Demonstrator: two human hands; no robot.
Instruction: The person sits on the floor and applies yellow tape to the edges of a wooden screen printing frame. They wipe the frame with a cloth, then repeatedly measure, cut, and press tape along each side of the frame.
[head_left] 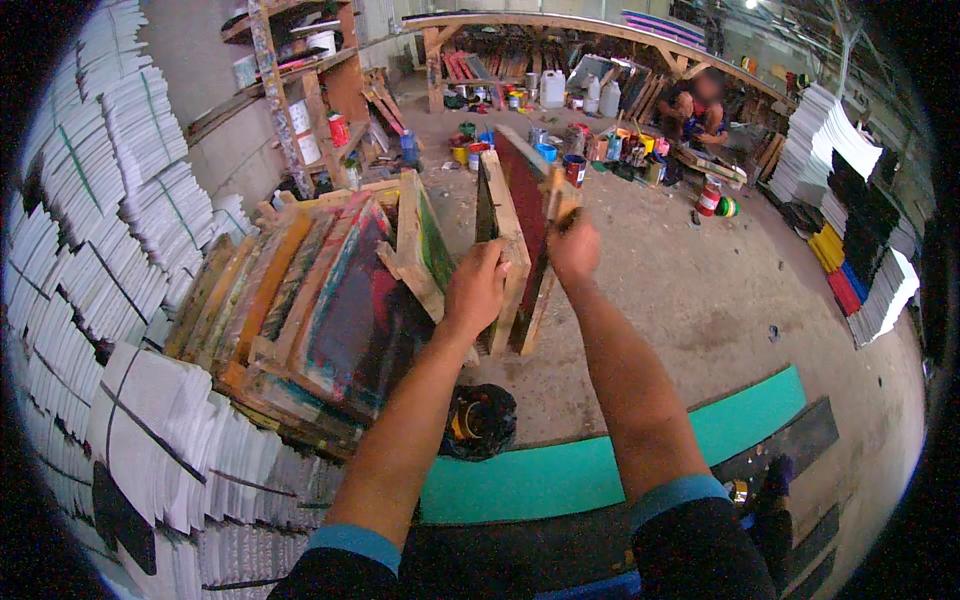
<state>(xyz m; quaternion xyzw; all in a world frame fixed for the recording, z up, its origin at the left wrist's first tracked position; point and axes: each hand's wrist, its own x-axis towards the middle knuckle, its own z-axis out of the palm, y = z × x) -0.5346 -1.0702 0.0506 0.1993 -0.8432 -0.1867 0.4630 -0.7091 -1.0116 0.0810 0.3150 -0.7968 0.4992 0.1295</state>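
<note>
My left hand [474, 290] is closed around the near edge of a pale wooden screen frame [513, 265] that stands upright. To its right, my right hand [573, 246] grips the edge of a second frame, a screen frame with dark red mesh [525, 185], tilted slightly. The two frames stand close together over the floor. Just left of them leans a wooden frame with green-stained mesh [428, 232]. Farther left, several paint-stained screen frames [335, 300] lean in a row. My fingertips are partly hidden behind the wood.
Below my left forearm stands a black bucket [479, 421]. A green strip [540, 478] lies across the floor before me. White sheet stacks [160, 430] rise at left, others [825, 150] at right. Paint cans [573, 168] and a seated person [697, 108] are farther back.
</note>
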